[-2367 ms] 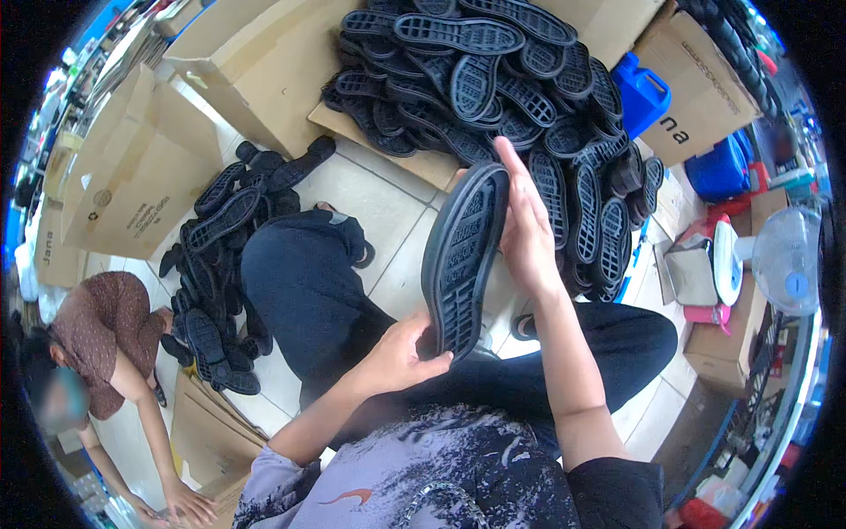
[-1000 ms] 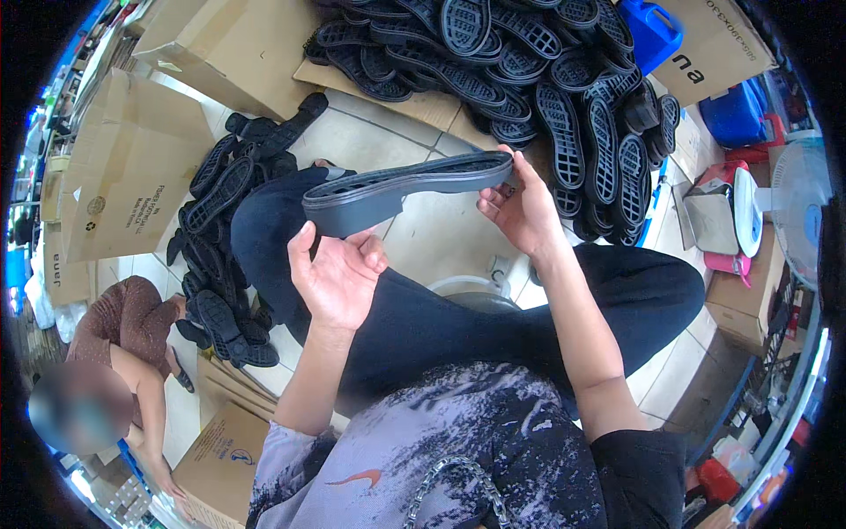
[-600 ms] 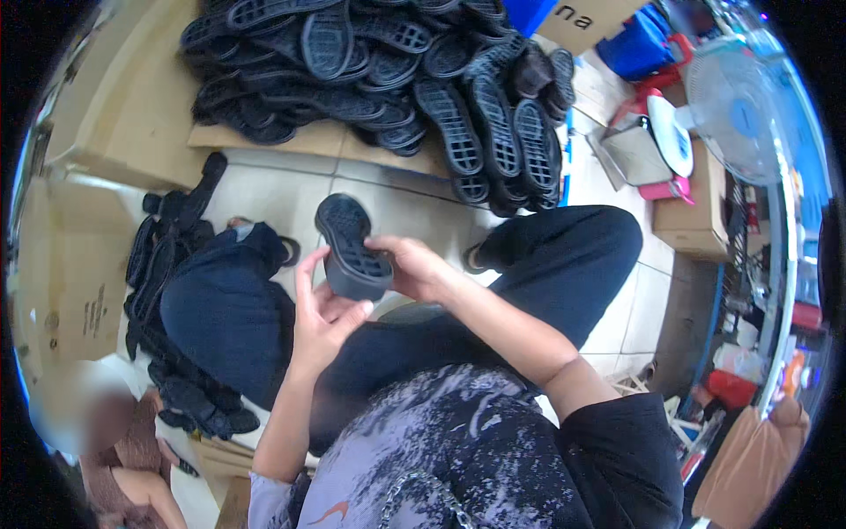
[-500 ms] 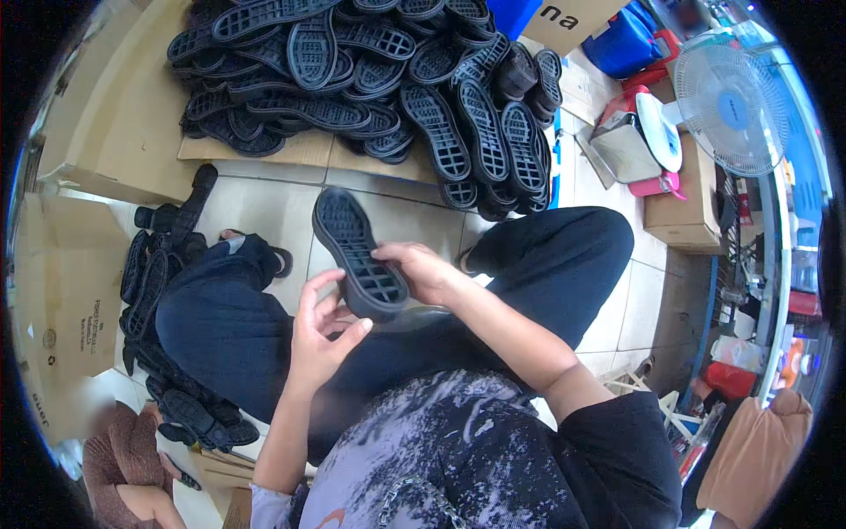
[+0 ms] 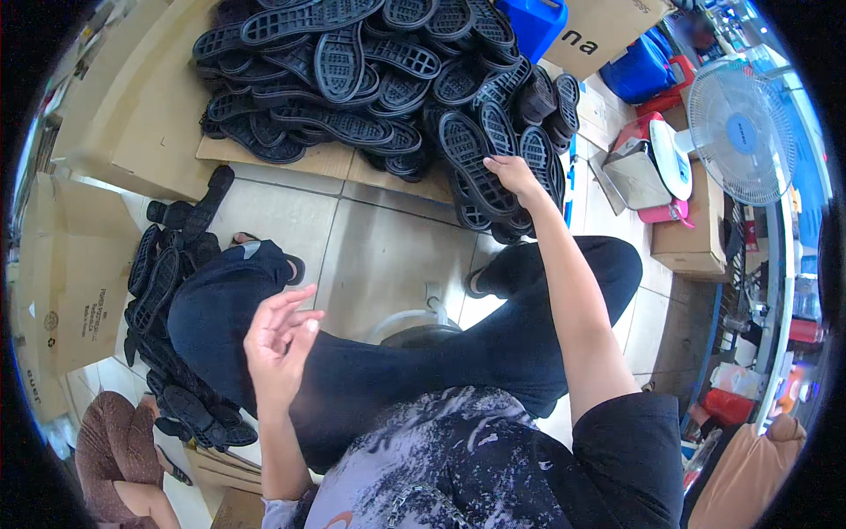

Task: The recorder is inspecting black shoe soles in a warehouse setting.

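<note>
My right hand [image 5: 515, 178] reaches forward to the right end of a heap of black shoe soles [image 5: 344, 66]. Its thumb and fingers grip the edge of one black shoe sole [image 5: 471, 159], which lies on top of others with its grid of hollows facing up. The fingers beneath that sole are hidden. My left hand [image 5: 280, 344] hovers above my left thigh, empty, with its fingers apart and slightly curled.
Flattened cardboard [image 5: 273, 167] lies under the heap. More black soles [image 5: 181, 326] are piled on the floor beside my left leg, near a carton [image 5: 70, 282]. A fan [image 5: 740, 128] and a blue jug [image 5: 536, 26] stand to the right. Another person [image 5: 115, 450] sits at lower left.
The sole held between both hands over my lap is gone from there. My right hand has moved forward to the heap, gripping a sole there; my left hand has drawn back leftward, empty.
</note>
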`<state>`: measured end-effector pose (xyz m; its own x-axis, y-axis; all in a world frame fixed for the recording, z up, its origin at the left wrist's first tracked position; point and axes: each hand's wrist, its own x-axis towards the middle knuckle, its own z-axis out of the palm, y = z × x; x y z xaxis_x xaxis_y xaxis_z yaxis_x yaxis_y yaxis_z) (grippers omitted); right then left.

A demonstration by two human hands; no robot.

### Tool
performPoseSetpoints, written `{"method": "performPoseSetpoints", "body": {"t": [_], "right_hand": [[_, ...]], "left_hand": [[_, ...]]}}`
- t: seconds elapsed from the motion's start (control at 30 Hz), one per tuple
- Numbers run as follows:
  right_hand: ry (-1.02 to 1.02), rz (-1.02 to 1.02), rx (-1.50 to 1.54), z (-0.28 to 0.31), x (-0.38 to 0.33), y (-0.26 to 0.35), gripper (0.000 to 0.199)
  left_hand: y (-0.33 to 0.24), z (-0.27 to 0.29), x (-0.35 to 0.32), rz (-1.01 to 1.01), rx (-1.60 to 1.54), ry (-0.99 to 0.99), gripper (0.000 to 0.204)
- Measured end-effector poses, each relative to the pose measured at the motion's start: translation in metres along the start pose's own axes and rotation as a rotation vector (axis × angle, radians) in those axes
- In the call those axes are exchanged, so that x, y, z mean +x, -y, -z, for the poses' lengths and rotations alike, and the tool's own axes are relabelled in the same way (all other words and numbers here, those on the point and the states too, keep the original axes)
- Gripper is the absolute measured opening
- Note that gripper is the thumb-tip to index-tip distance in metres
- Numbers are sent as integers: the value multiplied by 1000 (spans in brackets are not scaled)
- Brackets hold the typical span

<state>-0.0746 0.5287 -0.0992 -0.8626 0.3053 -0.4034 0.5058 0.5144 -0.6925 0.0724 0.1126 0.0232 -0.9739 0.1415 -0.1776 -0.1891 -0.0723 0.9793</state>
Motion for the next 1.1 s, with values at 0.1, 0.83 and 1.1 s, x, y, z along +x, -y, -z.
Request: {"method": "performPoseSetpoints", "body": {"t": [0.1, 0.83, 1.1], "right_hand": [[67, -82, 124, -9, 29, 0, 44], [-317, 547, -402, 34, 30, 5, 38], [-366, 494, -422, 16, -16, 4, 35]], "left_hand": [[-12, 19, -10, -74, 228, -136, 32], [313, 296, -96, 471, -720, -1434, 40], [272, 403, -36, 174, -774, -1487, 48]]}}
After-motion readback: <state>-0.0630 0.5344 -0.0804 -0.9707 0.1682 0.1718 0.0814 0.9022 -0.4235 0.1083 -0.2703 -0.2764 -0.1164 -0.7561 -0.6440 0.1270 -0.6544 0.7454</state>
